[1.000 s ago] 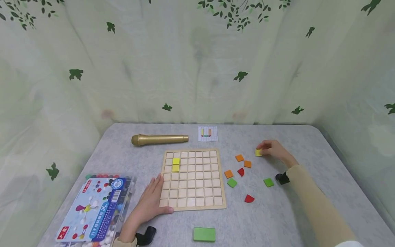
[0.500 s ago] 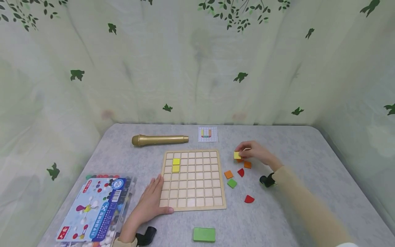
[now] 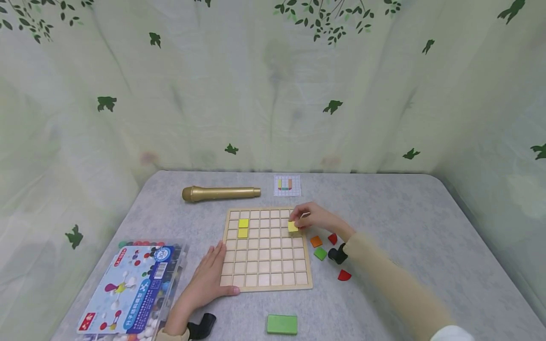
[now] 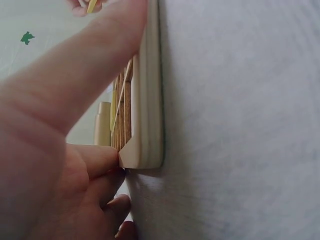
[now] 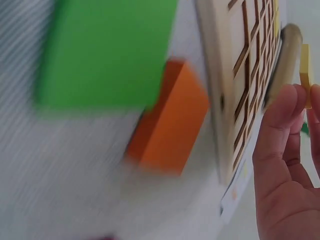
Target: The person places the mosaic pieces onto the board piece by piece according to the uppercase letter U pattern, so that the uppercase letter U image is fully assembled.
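Note:
Between thumb and fingers my right hand pinches a yellow square tile, held over the right part of the wooden grid board. The right wrist view shows this same tile edge-on at the fingertips. Two yellow squares lie in the board's upper left cells, one behind the other. My left hand rests against the board's left edge, fingers extended, thumb at the near left corner. Right of the board lie an orange square, a green square and red quarter-circle pieces.
A pattern card and a gold microphone lie behind the board. On the left is a plastic case of molecular-model parts. A green block sits near the front. My right arm hides part of the table.
My right hand has carried the yellow tile leftward from the right side of the table to above the board. The left hand has stayed at the board's edge.

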A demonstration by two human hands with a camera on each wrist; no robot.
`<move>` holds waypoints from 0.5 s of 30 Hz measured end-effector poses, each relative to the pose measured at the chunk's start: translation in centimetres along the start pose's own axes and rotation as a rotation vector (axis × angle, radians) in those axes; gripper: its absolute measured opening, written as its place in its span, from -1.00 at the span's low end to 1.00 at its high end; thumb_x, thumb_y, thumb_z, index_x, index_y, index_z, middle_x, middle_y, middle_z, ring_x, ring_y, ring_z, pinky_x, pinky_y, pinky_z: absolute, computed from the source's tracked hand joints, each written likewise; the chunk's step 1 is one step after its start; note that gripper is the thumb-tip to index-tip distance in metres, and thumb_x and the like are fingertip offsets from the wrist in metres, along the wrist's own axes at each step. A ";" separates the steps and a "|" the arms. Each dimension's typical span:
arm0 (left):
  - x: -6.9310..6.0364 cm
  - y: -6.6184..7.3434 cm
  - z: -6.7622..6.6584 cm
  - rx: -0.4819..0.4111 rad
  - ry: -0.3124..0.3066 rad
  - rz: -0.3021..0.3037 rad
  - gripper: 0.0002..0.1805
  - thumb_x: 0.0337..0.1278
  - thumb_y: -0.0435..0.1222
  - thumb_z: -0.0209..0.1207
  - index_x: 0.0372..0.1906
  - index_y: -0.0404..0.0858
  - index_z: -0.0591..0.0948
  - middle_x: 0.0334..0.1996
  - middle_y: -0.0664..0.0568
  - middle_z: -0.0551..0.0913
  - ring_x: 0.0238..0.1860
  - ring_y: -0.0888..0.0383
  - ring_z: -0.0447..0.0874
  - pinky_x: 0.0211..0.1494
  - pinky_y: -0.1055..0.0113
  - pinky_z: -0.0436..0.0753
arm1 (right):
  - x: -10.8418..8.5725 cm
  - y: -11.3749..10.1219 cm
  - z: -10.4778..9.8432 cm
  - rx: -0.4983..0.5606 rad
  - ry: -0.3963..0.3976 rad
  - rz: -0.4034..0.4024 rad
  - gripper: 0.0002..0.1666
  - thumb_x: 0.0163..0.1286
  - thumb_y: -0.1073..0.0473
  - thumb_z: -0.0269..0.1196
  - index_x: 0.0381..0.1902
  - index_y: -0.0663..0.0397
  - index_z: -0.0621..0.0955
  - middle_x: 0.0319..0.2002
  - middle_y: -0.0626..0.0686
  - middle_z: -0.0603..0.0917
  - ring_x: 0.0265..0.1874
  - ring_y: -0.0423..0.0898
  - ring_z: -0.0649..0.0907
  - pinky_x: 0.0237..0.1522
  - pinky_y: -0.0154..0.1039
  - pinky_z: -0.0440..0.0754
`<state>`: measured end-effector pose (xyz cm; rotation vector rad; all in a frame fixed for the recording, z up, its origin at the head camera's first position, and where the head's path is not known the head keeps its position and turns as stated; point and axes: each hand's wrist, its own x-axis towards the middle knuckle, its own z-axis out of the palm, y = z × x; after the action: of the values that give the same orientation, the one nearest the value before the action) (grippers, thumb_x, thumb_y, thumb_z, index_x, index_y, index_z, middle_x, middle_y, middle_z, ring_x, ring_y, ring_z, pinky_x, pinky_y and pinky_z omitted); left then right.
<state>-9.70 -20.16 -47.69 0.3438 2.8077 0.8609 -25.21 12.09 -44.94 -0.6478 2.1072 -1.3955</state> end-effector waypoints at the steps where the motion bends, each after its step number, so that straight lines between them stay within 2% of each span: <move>1: 0.0 0.0 0.0 -0.003 -0.001 -0.001 0.38 -0.32 0.21 0.40 0.43 -0.57 -0.06 0.46 -0.36 -0.13 0.43 -0.34 -0.25 0.39 -0.22 -0.10 | 0.4 -0.1 0.4 0.004 -0.016 -0.018 -0.85 0.32 0.36 0.15 -0.19 0.26 0.63 -0.35 0.05 0.61 -0.41 -0.09 0.58 -0.28 -0.25 0.61; 5: -0.1 0.1 0.0 -0.002 -0.004 0.001 0.38 -0.31 0.20 0.40 0.42 -0.57 -0.06 0.46 -0.36 -0.13 0.43 -0.35 -0.24 0.38 -0.22 -0.10 | 1.7 -0.9 2.2 0.023 -0.066 -0.065 -0.83 0.32 0.37 0.15 -0.18 0.29 0.62 -0.40 0.08 0.60 -0.44 -0.05 0.59 -0.31 -0.19 0.62; 10: -0.1 0.1 -0.1 0.005 0.000 0.000 0.37 -0.30 0.20 0.41 0.42 -0.57 -0.04 0.46 -0.37 -0.11 0.43 -0.35 -0.23 0.38 -0.23 -0.08 | 3.1 -2.3 4.5 0.023 -0.107 -0.060 -0.83 0.33 0.40 0.13 -0.18 0.29 0.62 -0.40 0.10 0.61 -0.42 0.04 0.62 -0.28 -0.09 0.65; 15: -0.1 0.2 -0.1 0.006 -0.002 -0.006 0.36 -0.28 0.20 0.40 0.42 -0.57 -0.04 0.46 -0.37 -0.11 0.43 -0.35 -0.23 0.38 -0.22 -0.08 | 4.3 -3.5 6.6 0.039 -0.128 -0.059 -0.85 0.29 0.45 0.15 -0.20 0.34 0.62 -0.48 0.08 0.58 -0.45 0.01 0.65 -0.31 -0.17 0.67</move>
<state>-9.60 -20.12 -47.47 0.3373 2.8085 0.8498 -23.71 3.60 -44.56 -0.7683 1.9709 -1.3856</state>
